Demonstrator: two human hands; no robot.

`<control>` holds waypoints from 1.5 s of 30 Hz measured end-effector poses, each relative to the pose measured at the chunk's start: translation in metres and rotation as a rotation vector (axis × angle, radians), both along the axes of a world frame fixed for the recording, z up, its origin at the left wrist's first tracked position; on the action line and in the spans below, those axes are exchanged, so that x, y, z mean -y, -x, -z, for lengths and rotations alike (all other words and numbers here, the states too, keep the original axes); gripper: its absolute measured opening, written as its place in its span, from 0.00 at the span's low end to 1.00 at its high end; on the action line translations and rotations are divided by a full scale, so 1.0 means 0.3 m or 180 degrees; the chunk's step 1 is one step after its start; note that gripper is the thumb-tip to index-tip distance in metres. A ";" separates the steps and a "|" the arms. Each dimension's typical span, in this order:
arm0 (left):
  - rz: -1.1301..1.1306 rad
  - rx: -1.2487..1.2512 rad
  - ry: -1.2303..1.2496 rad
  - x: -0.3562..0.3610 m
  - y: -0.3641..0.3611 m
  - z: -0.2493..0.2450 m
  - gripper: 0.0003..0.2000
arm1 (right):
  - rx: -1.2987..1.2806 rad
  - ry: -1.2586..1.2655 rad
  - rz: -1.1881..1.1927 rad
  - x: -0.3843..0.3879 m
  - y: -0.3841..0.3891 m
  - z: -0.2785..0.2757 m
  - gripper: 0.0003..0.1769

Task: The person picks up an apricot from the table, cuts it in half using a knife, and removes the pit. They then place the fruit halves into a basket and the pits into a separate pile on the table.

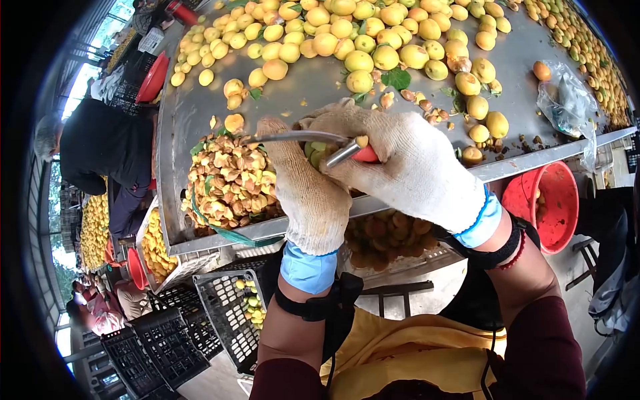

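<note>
My right hand [417,150], in a white knit glove, wraps round the red handle [366,154] of a knife with a narrow curved blade [293,136]. The blade reaches left across the front of my left hand [310,200], also gloved. Between the two hands a yellow-green apricot [314,152] shows in part, held by my left hand; the gloves hide the rest of it. To the left of that hand, a heap of cut, browned apricot pieces [230,180] lies at the table's near edge. Whole apricots [360,61] are spread beyond my hands.
The metal table [193,113] has a raised rim. A clear plastic bag [567,100] lies on its right side. Below stand a red basin [543,207] and a black crate [233,313] with some fruit. A person in dark clothes [110,147] bends at the left.
</note>
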State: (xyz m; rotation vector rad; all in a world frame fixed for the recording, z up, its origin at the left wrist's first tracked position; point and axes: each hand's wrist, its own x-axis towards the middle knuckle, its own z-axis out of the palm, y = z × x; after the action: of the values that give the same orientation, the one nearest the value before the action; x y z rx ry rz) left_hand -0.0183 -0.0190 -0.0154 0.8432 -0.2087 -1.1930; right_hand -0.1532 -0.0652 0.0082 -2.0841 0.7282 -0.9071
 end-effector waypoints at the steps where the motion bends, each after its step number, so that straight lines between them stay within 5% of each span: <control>1: 0.0115 0.0171 0.0094 -0.009 -0.008 0.002 0.40 | 0.0002 -0.0007 -0.0025 -0.010 -0.003 0.021 0.20; 6: 0.0367 0.1144 0.0122 -0.027 -0.026 0.023 0.37 | -0.0260 -0.0048 -0.0068 -0.033 0.001 0.058 0.27; 19: 0.0447 0.0203 0.0070 -0.022 0.004 0.054 0.31 | 0.0062 0.0534 0.0277 -0.050 -0.009 0.161 0.22; 28: -0.0015 0.0609 -0.0091 -0.021 0.048 0.014 0.31 | 0.0337 0.0342 0.0623 -0.080 -0.021 0.163 0.19; 31: -0.0132 0.0520 0.0366 -0.013 0.066 0.045 0.30 | 0.0707 -0.0252 0.1022 -0.069 -0.053 0.131 0.17; 36: 0.0031 -0.0170 0.0133 -0.015 0.016 -0.017 0.35 | 0.1549 -0.3238 -0.0127 0.016 0.010 0.087 0.10; 38: 0.0731 -0.0469 0.0298 -0.030 -0.046 0.017 0.39 | 0.2257 -0.4097 -0.0070 0.036 0.051 0.083 0.14; 45: 0.0755 -0.0139 0.0074 -0.077 -0.097 0.016 0.40 | 0.0916 -0.3211 -0.0164 0.012 0.240 0.063 0.14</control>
State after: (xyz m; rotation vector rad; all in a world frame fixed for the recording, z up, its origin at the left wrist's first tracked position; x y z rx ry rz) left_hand 0.0109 0.0042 -0.0201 0.7864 -0.2924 -1.4265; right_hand -0.2250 -0.0688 -0.0107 -1.0534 0.7518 -0.5919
